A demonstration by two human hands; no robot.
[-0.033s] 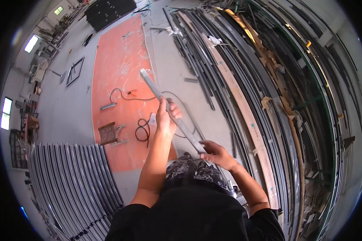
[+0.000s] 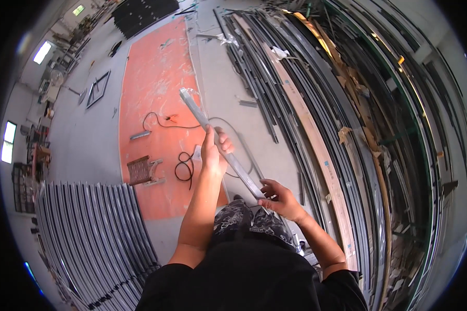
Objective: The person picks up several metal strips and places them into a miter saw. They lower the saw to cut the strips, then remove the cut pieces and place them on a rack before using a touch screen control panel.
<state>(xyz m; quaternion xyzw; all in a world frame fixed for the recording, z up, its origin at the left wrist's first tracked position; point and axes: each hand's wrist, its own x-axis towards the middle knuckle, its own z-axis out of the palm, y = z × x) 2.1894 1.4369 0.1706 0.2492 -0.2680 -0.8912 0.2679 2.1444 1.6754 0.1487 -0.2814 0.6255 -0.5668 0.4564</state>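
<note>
Left hand (image 2: 215,151) clasped around a grey bar (image 2: 243,174), right hand (image 2: 281,201) loosely open at its lower end, a worker (image 2: 244,274) in black holds it aslant above the floor (image 2: 88,140) and an orange mat (image 2: 158,78), dark profiles (image 2: 324,116) at right.

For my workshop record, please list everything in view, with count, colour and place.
Metal bar: one, silver, centre
Mat: one, orange, ahead
Stool-like item: one, brown, on mat
Short profile: one, grey, on mat
Looped cord: one, black, on mat
Cable: apparently one, grey, across mat
Frame: one, dark, upper left
Profile stack: many, grey and dark, lower left
Long profiles: many, mostly dark, right
Rack: one, green, far right
Dark stack: one, black, far end
Windows: at least three, bright, left
Clutter: too small to count, mixed, left
Shirt: one, black, bottom
Left hand: one, bare, around bar
Right hand: one, bare, at bar's lower end
</note>
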